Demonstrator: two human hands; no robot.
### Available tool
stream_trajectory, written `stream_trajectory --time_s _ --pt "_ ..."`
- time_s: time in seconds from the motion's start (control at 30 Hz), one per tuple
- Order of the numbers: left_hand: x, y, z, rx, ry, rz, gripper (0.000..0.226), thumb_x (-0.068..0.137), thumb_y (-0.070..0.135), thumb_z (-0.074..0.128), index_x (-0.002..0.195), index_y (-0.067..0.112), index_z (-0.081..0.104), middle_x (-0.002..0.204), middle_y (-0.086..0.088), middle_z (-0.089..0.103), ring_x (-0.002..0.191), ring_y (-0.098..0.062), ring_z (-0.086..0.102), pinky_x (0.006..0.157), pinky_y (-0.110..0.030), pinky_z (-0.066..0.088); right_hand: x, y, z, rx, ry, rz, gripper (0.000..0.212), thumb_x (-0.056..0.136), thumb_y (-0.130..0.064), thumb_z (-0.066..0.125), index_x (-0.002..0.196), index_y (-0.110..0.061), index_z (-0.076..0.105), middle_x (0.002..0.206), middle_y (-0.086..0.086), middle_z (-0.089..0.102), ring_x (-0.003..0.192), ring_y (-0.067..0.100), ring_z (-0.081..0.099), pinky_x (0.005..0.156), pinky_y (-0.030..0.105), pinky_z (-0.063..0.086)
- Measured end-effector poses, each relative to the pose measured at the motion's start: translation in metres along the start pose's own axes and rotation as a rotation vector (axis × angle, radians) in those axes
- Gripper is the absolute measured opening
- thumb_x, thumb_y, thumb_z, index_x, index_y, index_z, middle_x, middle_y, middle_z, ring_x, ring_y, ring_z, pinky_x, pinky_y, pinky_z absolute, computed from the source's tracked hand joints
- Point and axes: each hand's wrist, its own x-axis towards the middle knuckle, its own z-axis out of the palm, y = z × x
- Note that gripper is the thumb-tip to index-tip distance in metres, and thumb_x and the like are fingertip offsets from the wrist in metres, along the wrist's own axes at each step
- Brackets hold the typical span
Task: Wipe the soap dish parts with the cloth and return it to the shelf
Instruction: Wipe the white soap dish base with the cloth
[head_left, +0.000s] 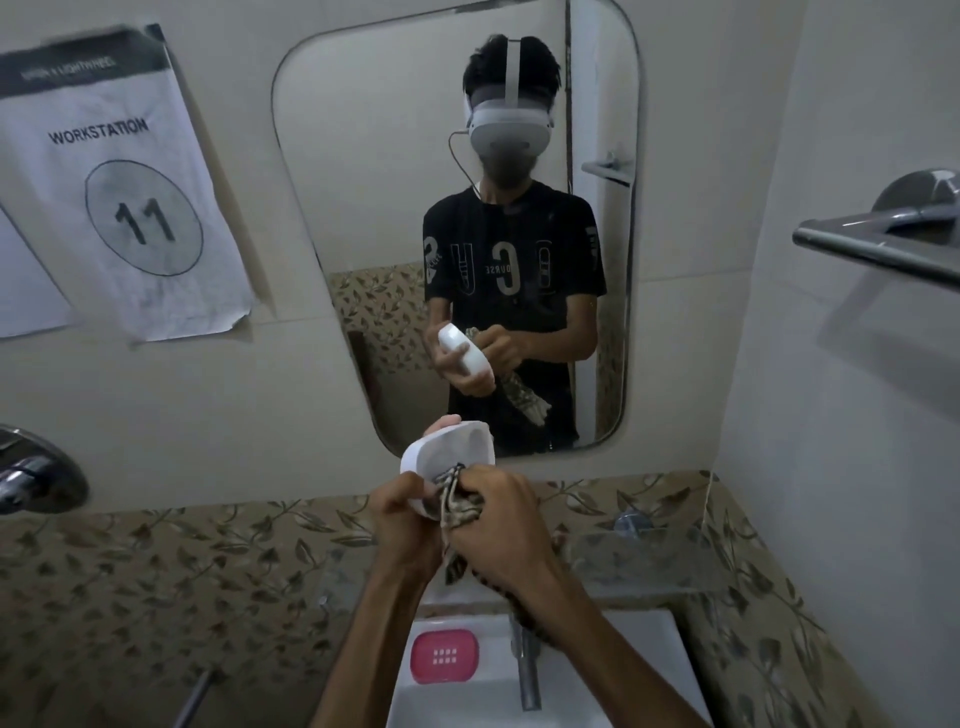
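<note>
Left hand (397, 512) grips the white soap dish base (449, 457), fingers wrapped round its near end and fingertips showing behind the far rim; dish is held up in the air in front of the mirror (457, 223), tilted with its hollow facing the camera. Right hand (493, 519) is clenched on a bunched patterned cloth (457, 501), pushing it into the lower part of the hollow; cloth tail hangs down under the right wrist. Both hands touch at the dish, above the sink. Pink perforated soap dish insert (444, 656) lies flat on the white washbasin (644, 660) ledge, left of the chrome tap (527, 670), well apart from the base. Glass shelf (639, 566) sits on the wall to the right of the hands, over the leaf-patterned tile band (156, 561). Mirror reflects the person in a black t-shirt with a white headset, same grip visible. Paper sign (119, 197) reading "WORKSTATION 11" is taped to the wall at left. Chrome towel rail (878, 249) at upper right, a chrome fitting (36, 473) at the left edge.
</note>
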Motion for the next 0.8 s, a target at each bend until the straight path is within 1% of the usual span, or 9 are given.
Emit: stream_trajectory --time_s 0.1,0.2,0.3,0.37,0.47,0.5,0.57,0.7,0.8 --pt "0.0 0.001 0.004 -0.006 -0.013 0.019 0.085 0.05 0.015 0.053 0.133 0.001 0.062 0.126 -0.03 0.055 0.106 -0.042 0.051 0.088 -0.043 0.044 0.002 0.008 -0.006 -0.014 0.053 0.091 0.021 0.089 -0.022 0.075 0.074 -0.015 0.063 0.073 -0.001 0.065 0.064 0.014 0.058 0.054 0.026 0.043" --pt "-0.003 -0.003 0.002 0.043 0.03 0.027 0.088 0.047 0.019 0.055 0.133 0.004 0.064 0.126 -0.031 0.057 0.102 -0.042 0.056 0.086 -0.042 0.047 -0.008 -0.003 0.0 0.039 -0.088 0.034 0.022 0.09 -0.022 0.07 0.07 -0.021 0.061 0.068 -0.005 0.064 0.062 0.009 0.061 0.054 0.026 0.054" --pt "-0.004 -0.001 0.006 -0.009 0.005 0.034 0.088 0.046 0.018 0.056 0.132 0.002 0.063 0.124 -0.032 0.057 0.1 -0.041 0.057 0.085 -0.043 0.046 -0.003 -0.005 -0.007 -0.041 -0.025 0.009 0.029 0.086 -0.028 0.068 0.063 -0.024 0.051 0.063 -0.008 0.053 0.056 0.007 0.052 0.05 0.014 0.034" --pt "-0.003 0.003 0.011 -0.038 -0.015 0.034 0.095 0.042 0.017 0.062 0.135 -0.002 0.058 0.126 -0.032 0.054 0.104 -0.043 0.051 0.085 -0.044 0.042 0.0 -0.003 -0.013 -0.073 0.054 -0.001 0.026 0.086 -0.021 0.074 0.068 -0.015 0.056 0.068 0.0 0.058 0.059 0.013 0.052 0.051 0.025 0.036" --pt "-0.003 0.004 0.013 0.006 -0.009 0.041 0.093 0.045 0.02 0.057 0.135 -0.003 0.06 0.124 -0.034 0.059 0.101 -0.044 0.059 0.085 -0.044 0.052 -0.006 -0.012 -0.011 -0.002 -0.019 -0.051 0.023 0.089 -0.019 0.072 0.07 -0.012 0.06 0.068 0.001 0.06 0.06 0.017 0.055 0.055 0.042 0.049" --pt "-0.005 0.004 0.013 0.015 -0.017 0.047 0.093 0.046 0.021 0.058 0.136 -0.003 0.06 0.124 -0.035 0.06 0.102 -0.044 0.061 0.087 -0.045 0.054 -0.007 -0.014 -0.011 0.007 -0.024 -0.046 0.024 0.09 -0.019 0.072 0.07 -0.012 0.06 0.068 0.0 0.06 0.06 0.017 0.056 0.057 0.042 0.05" --pt "-0.005 0.006 0.016 -0.006 -0.032 0.047 0.1 0.044 0.023 0.067 0.14 -0.004 0.057 0.128 -0.036 0.06 0.109 -0.046 0.058 0.096 -0.05 0.048 -0.004 -0.012 -0.015 -0.009 0.025 -0.026 0.026 0.089 -0.019 0.072 0.069 -0.011 0.058 0.068 0.001 0.059 0.061 0.018 0.055 0.058 0.039 0.049" --pt "0.0 0.026 0.026 -0.087 -0.141 -0.015 0.1 0.051 0.018 0.073 0.147 -0.003 0.05 0.139 -0.036 0.048 0.123 -0.047 0.041 0.095 -0.049 0.038 0.009 -0.011 -0.032 -0.067 0.139 -0.013 0.026 0.092 -0.016 0.07 0.07 -0.009 0.059 0.071 -0.002 0.052 0.063 0.014 0.051 0.052 0.022 0.032" --pt "0.006 0.039 0.034 -0.065 -0.209 -0.032 0.099 0.053 0.019 0.079 0.146 -0.001 0.051 0.137 -0.032 0.049 0.122 -0.045 0.041 0.092 -0.048 0.04 0.023 -0.012 -0.042 -0.086 0.155 -0.027 0.029 0.093 -0.012 0.069 0.068 -0.007 0.056 0.072 0.0 0.05 0.063 0.019 0.051 0.052 0.032 0.032"
